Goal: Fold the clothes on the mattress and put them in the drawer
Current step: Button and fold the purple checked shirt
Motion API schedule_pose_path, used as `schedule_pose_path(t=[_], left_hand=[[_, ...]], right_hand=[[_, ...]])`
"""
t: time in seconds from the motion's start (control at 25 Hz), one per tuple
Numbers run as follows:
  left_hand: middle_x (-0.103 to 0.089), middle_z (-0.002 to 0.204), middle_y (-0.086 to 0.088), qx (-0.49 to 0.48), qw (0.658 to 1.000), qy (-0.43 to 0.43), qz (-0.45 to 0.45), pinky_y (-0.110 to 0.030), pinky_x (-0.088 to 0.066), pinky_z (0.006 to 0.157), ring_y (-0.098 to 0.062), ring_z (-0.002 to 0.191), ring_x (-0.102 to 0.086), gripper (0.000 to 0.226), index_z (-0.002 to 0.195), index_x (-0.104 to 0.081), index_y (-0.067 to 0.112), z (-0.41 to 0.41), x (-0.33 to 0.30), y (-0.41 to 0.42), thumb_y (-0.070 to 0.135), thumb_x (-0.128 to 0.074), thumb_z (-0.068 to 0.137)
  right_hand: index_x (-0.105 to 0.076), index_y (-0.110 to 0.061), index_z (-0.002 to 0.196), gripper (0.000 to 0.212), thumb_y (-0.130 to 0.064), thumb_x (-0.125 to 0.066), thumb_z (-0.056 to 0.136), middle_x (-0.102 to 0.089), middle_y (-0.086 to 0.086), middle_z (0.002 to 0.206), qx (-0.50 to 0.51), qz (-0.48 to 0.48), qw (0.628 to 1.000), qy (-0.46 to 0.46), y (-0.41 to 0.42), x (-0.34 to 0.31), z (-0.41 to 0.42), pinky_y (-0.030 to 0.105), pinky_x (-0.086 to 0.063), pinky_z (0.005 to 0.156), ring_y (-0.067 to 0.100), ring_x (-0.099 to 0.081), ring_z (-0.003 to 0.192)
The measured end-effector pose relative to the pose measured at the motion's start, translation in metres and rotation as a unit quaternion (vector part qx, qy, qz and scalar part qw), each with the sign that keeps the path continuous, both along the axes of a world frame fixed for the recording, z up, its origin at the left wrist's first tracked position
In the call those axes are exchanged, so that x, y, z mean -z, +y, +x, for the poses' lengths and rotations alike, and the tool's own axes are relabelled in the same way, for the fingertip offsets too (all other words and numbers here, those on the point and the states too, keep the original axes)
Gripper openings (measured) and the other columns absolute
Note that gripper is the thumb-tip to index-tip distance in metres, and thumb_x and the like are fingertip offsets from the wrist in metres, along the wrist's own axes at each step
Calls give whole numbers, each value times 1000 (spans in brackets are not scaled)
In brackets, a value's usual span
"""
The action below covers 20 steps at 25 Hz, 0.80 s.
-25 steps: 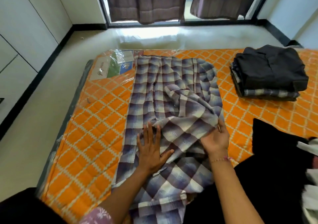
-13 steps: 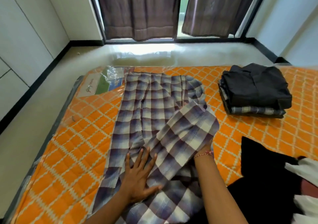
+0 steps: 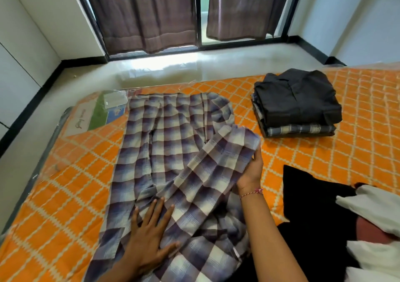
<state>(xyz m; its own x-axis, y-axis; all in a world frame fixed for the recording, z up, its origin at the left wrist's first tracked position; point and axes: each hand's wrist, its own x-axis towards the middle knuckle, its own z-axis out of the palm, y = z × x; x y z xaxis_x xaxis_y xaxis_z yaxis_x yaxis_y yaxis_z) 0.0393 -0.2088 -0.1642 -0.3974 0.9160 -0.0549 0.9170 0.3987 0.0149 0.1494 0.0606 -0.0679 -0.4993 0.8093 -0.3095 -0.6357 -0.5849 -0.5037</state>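
A stack of folded clothes, dark on top with a checked layer showing low on its near side, is seen at 2 o'clock on the orange patterned mattress, well apart from the hands. A black garment is spread at 4 o'clock, with white cloth lying over its far right part. A printed label under clear plastic wrap is found at the mattress corner at 10 o'clock, just beside the top edge of the checked shirt. Dark curtains are hung over the window at 12 o'clock, and white cupboard panels are seen at 9 o'clock. The checked shirt is laid at the centre of the mattress, with 1 sleeve drawn diagonally across its body. The left hand is pressed flat on the shirt's lower part at 6 o'clock, fingers straight and spread. The sleeve's end is held by the right hand at 3 o'clock, its fingers tucked under the cloth. No drawer is in view
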Motion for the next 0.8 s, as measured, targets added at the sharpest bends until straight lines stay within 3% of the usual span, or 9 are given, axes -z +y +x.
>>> schedule_pose_path(t=[0.08, 0.16, 0.28, 0.36, 0.52, 0.56, 0.64, 0.72, 0.8], left_hand=[[-24, 156, -9, -18, 1000, -8, -2, -54, -9, 108, -22, 144, -2, 85, 147, -32, 21, 3, 0, 5, 77, -20, 85], [-10, 160, -5, -23, 1000, -13, 9, -56, -9, 108, -20, 146, 1, 85, 149, -25, 23, 5, 1, 7, 77, -21, 84], [5, 160, -1, -15, 1000, -7, 17, -56, -8, 109, -16, 147, 6, 88, 151, -16, 24, 4, 1, 5, 79, -22, 83], [2, 161, -3, 23, 999, -1, 34, -54, -7, 110, -17, 148, 4, 86, 151, -18, 25, 1, -4, 13, 78, -23, 84], [-23, 155, -13, 108, 990, -1, 89, -43, -5, 112, -18, 147, -1, 62, 147, -27, 24, -2, -25, 117, 56, -9, 98], [-21, 155, -14, 92, 993, -10, 77, -43, -2, 113, -20, 147, -2, 63, 148, -25, 24, 0, -33, 150, 55, -6, 97], [6, 158, -11, 63, 998, 0, 26, -45, 12, 113, -26, 145, 13, 68, 149, 5, 27, 7, -27, 195, 63, -4, 92], [27, 155, -5, 48, 998, -36, -33, -46, 23, 109, -21, 139, 31, 75, 140, 28, 31, 11, -4, 204, 73, 0, 85], [31, 154, 0, 24, 997, -69, -16, -47, 22, 108, -18, 140, 31, 87, 141, 30, 32, 9, 11, 204, 83, 7, 74]], right_hand=[[-70, -16, 107, 52, -57, -52, 82, -69, 6, 109, -22, -23, 999, 34, 10, 10, -3, 36, -54, 88, 25, -65, 103], [-70, -18, 110, 61, -66, -53, 76, -67, 8, 117, 11, -40, 999, -2, 29, 18, 1, 38, -53, 89, 28, -65, 106], [-66, -9, 102, 29, -33, -54, 92, -65, 9, 88, 46, -92, 977, -186, 55, 38, 6, 29, -52, 68, 25, -66, 73], [-64, -1, 102, 26, -23, -54, 93, -61, 13, 85, 85, -110, 909, -392, 71, 52, 7, 33, -42, 65, 25, -53, 71], [-65, -6, 92, 50, -54, -57, 86, -63, 18, 100, 33, 71, 793, -604, 84, 52, -15, 32, -42, 64, 31, -56, 83], [-66, -6, 100, 51, -54, -59, 85, -62, 17, 108, -25, 106, 763, -637, 87, 52, -21, 35, -45, 74, 34, -58, 95], [-66, -4, 108, 38, -36, -59, 89, -60, 19, 115, -55, 157, 723, -671, 93, 50, -27, 39, -44, 86, 37, -55, 107], [-65, -3, 97, 17, -15, -53, 92, -59, 19, 100, 39, 89, 804, -587, 98, 51, -17, 37, -44, 76, 33, -56, 94], [-64, 0, 104, 20, -12, -54, 93, -61, 16, 102, 108, -65, 904, -408, 98, 56, 3, 36, -48, 81, 32, -58, 95]])
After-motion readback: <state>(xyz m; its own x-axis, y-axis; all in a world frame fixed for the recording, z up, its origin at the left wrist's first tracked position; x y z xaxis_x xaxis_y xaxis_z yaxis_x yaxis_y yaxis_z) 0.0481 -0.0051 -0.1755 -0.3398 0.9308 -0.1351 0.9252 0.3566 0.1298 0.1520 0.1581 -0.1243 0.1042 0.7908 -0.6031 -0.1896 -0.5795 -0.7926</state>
